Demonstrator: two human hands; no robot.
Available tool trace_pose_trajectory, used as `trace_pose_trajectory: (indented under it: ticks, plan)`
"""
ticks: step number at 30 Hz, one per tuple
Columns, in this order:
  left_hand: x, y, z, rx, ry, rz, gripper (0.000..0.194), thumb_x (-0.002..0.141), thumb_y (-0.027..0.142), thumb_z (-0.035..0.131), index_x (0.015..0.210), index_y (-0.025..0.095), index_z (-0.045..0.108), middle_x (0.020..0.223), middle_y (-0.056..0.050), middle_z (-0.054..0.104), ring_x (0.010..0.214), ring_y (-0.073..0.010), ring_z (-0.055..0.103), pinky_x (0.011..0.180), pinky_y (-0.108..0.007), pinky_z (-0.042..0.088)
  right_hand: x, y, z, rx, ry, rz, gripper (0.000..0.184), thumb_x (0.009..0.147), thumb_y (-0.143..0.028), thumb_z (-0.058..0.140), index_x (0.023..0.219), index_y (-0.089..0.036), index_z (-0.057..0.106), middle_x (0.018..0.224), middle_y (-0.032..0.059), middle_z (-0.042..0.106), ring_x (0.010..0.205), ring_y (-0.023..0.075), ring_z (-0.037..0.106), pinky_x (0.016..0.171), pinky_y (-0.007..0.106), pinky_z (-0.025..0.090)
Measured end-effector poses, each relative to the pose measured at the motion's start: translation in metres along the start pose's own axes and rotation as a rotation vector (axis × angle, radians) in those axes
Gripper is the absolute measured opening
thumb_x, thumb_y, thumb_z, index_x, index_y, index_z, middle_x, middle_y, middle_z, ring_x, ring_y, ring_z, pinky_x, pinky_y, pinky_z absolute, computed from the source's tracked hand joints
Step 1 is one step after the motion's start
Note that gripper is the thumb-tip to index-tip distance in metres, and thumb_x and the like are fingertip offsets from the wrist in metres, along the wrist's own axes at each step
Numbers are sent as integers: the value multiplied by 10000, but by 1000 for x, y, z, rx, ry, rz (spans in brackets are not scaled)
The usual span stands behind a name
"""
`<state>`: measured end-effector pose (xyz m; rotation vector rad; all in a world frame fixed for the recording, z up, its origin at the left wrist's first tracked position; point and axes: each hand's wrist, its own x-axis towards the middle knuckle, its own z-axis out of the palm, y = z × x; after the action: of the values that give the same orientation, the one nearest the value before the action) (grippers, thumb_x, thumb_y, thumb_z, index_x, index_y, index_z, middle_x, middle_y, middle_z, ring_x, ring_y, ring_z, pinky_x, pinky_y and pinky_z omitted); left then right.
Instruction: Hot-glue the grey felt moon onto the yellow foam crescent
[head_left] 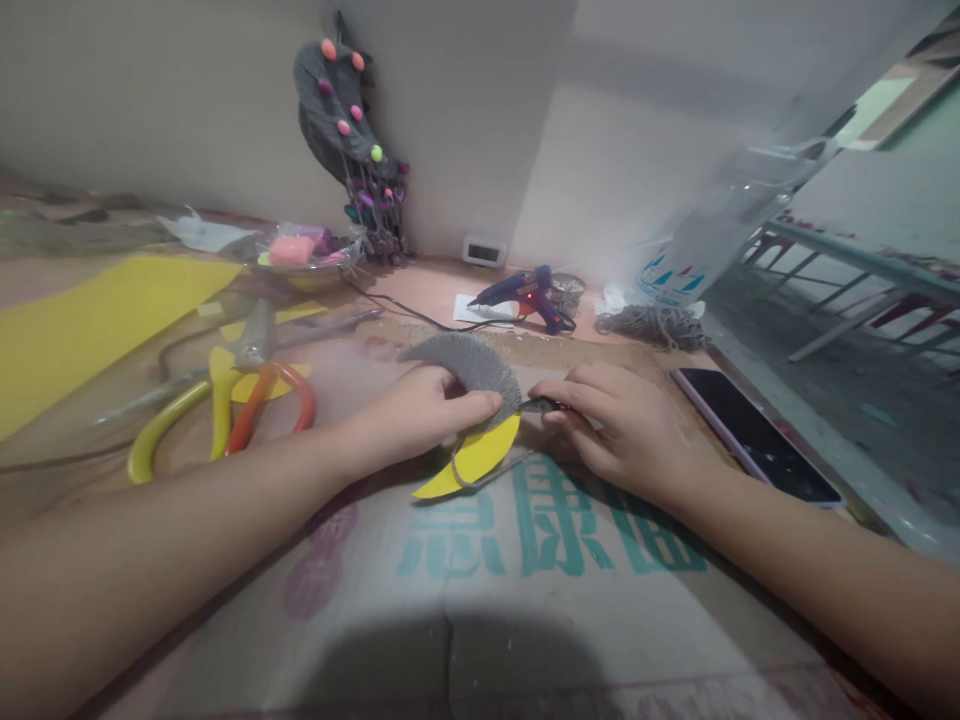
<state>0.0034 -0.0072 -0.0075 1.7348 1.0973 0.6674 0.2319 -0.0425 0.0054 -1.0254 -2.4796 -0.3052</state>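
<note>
The crescent (pixel 480 362), wound in grey yarn down to a bare yellow end, is midway across the counter (pixel 431 278), well in from its right edge. The left hand (pixel 420 408) has its grip clamped on it, thumb on top; the right hand (pixel 619 420) has its grip pinched together on a dark strand (pixel 537 405) (too small to make out exactly) beside the crescent. A glue gun (pixel 546 288) rests near the far edge, a phone (pixel 757 435) along the right edge.
</note>
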Motion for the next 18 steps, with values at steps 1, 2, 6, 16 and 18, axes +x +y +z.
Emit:
trace_pose_trajectory:
  ticks: [1,2,6,16,18]
  plan:
    - [0,1,0,6,6,-1,322,730,465,572,818,186,705,880,-40,737,815,-226,662,679,-289,505,0,0,0,-3,-1,0,261,932,-262,469,1052,-145,669,777,67,618,707,184,526,618,307,363]
    - [0,1,0,12,11,-3,320,726,465,576,820,188,706,887,-37,739,821,-227,664,686,-288,506,0,0,0,-10,1,-1,259,931,-263,471,1051,-148,670,775,66,616,705,183,524,615,306,359]
    - [-1,3,0,4,-5,-14,323,733,478,577,824,192,696,901,-37,739,841,-233,668,700,-292,508,1,-1,-1,-39,14,-12,249,924,-251,476,1036,-153,675,759,64,609,676,178,504,591,302,340]
    - [-2,4,-1,11,-23,-2,326,738,484,579,802,185,692,862,-43,731,782,-220,653,656,-283,487,3,-3,-3,-51,0,-16,266,933,-280,464,1050,-155,667,769,71,618,684,184,507,602,307,343]
    - [-2,5,-1,-1,-26,-1,317,736,477,581,799,187,693,871,-42,732,789,-220,651,657,-281,488,2,-2,-2,-46,0,-19,260,930,-273,469,1056,-158,666,774,70,622,695,185,513,610,306,348]
